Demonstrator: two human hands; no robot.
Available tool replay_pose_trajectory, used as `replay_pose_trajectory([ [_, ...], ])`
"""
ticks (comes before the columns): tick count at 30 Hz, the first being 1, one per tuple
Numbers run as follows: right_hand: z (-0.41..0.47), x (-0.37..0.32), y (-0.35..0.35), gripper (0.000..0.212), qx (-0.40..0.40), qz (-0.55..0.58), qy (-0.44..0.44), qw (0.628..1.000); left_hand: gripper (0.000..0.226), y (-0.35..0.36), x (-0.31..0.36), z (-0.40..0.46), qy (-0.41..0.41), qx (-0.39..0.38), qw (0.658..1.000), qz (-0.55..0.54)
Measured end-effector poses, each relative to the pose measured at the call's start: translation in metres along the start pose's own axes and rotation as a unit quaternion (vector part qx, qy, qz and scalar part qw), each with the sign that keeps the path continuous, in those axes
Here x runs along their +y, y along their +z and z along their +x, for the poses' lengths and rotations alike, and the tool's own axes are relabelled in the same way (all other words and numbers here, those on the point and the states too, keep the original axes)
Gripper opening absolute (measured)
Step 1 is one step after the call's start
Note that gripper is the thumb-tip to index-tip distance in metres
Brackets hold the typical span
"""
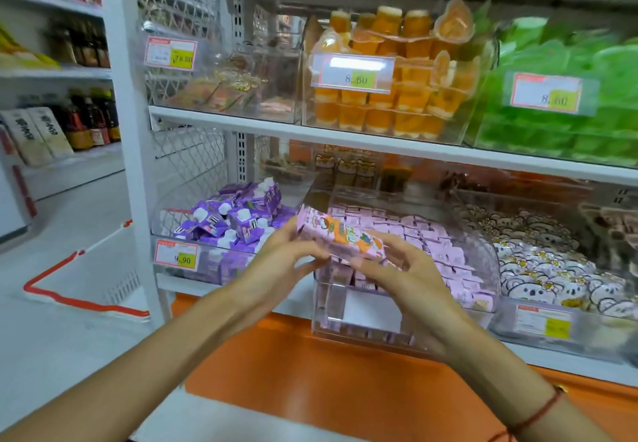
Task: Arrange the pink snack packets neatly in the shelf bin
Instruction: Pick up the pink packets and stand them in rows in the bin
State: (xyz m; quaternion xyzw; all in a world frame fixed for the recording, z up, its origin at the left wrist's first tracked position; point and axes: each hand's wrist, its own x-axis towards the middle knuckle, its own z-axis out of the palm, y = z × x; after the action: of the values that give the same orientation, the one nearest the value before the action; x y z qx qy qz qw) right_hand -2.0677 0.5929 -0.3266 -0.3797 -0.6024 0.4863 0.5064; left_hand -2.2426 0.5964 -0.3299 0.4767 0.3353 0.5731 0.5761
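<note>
**Packets mostly lined up, one handful waiting to go in**

Hands are working right at the front of the clear shelf bin [407,329], and the job is looking well advanced. Rows of pink snack packets [428,238] are standing on edge along the bin's right side and running toward its back wall, tight and fairly even from what the head view is showing. Near the front left corner the stock is looking thinner, though the hands are blocking part of that corner, so how much room is left there is hard to call.

The held stack of pink packets [340,236] is hovering just above the bin's front rim, lying lengthways and tilted down to the right. The left hand [279,257] is gripping its left end, fingers curled underneath. The right hand [397,265] is pinching its right end, thumb on top and fingertips below. Both grips are narrow and closed around the stack.

What is remaining, by my reckoning: this stack is needing to drop into the open front part and get squared against its neighbours. The purple packets [234,220] are sitting in the next bin to the left, touching nothing here.
</note>
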Motion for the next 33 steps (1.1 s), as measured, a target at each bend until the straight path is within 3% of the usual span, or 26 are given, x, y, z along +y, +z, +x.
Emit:
replay_pose_trajectory([
  [2,0.002,-0.001,-0.009,0.038,0.016,-0.011,-0.039,0.999,0.032,0.000,-0.002,-0.002,0.033,-0.016,0.993,0.111],
  [4,0.003,-0.003,-0.011,0.041,0.014,-0.053,-0.081,0.995,0.041,-0.001,0.000,-0.006,0.027,-0.026,0.993,0.116],
  [7,0.003,-0.003,-0.006,0.046,-0.021,-0.069,-0.126,0.989,0.028,-0.002,0.003,-0.009,0.076,0.018,0.978,0.195],
  [10,0.009,-0.002,-0.001,0.057,-0.017,0.005,-0.075,0.997,0.032,-0.005,0.001,-0.009,0.110,0.004,0.959,0.261],
  [12,0.015,0.001,0.001,0.051,0.023,0.035,-0.057,0.998,0.034,-0.008,-0.003,-0.008,0.127,-0.009,0.942,0.310],
  [14,0.017,0.001,0.005,0.041,0.054,-0.007,-0.098,0.994,0.034,-0.009,-0.007,-0.006,0.156,0.006,0.914,0.374],
  [16,0.018,0.001,0.012,0.036,0.037,-0.039,-0.141,0.989,0.042,-0.009,-0.009,-0.004,0.187,0.022,0.909,0.373],
  [19,0.021,0.002,0.016,0.034,-0.007,-0.059,-0.172,0.983,0.058,-0.007,-0.009,-0.002,0.193,-0.004,0.930,0.313],
  [23,0.027,0.011,0.006,0.037,-0.009,-0.145,-0.134,0.980,0.057,-0.005,-0.008,-0.002,0.221,-0.002,0.931,0.289],
  [25,0.028,0.022,-0.003,0.036,-0.020,-0.286,-0.120,0.950,0.049,-0.007,-0.006,0.001,0.244,0.033,0.933,0.264],
  [27,0.025,0.035,-0.006,0.040,-0.070,-0.429,-0.130,0.891,0.045,-0.010,-0.007,0.004,0.248,0.041,0.933,0.259],
  [33,0.028,0.038,-0.014,0.031,-0.012,-0.553,-0.229,0.801,0.045,-0.013,-0.017,0.007,0.231,-0.014,0.924,0.306],
])
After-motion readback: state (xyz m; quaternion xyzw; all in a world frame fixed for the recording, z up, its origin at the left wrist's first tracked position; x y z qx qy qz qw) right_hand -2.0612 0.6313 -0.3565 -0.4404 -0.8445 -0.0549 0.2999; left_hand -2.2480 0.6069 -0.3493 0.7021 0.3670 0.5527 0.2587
